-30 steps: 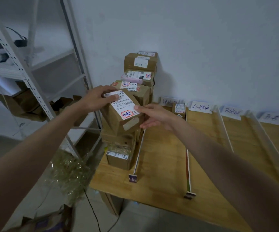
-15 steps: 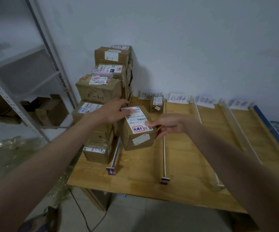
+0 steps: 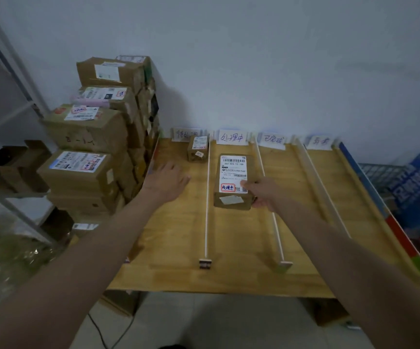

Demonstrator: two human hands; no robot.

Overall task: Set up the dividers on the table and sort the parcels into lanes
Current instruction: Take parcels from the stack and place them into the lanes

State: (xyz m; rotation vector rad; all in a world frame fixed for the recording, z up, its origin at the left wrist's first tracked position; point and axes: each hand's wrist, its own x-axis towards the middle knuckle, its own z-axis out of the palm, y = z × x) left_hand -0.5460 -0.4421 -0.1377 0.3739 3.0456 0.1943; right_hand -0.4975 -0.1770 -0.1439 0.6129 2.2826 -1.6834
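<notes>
A wooden table (image 3: 229, 273) fills the centre of the view, divided lengthwise by thin white dividers (image 3: 207, 205) into lanes running toward the wall at 12 o'clock. A stack of cardboard parcels (image 3: 98, 147) stands on the table's far left portion, at 9 to 10 o'clock, with white shipping labels on their tops. Handwritten lane cards (image 3: 232, 137) stand along the far edge, one at the head of each lane. A brown parcel (image 3: 233, 182) with a long white label and a red-framed sticker lies flat in the second lane from the left, between two dividers. The right hand (image 3: 261, 193) grips the parcel's near right corner, thumb on top and fingers curled against its side. The left hand (image 3: 166, 181) hovers over the first lane at 10 o'clock, fingers straight and slightly apart, holding nothing. A small parcel (image 3: 198, 148) sits at the far end of the first lane.
</notes>
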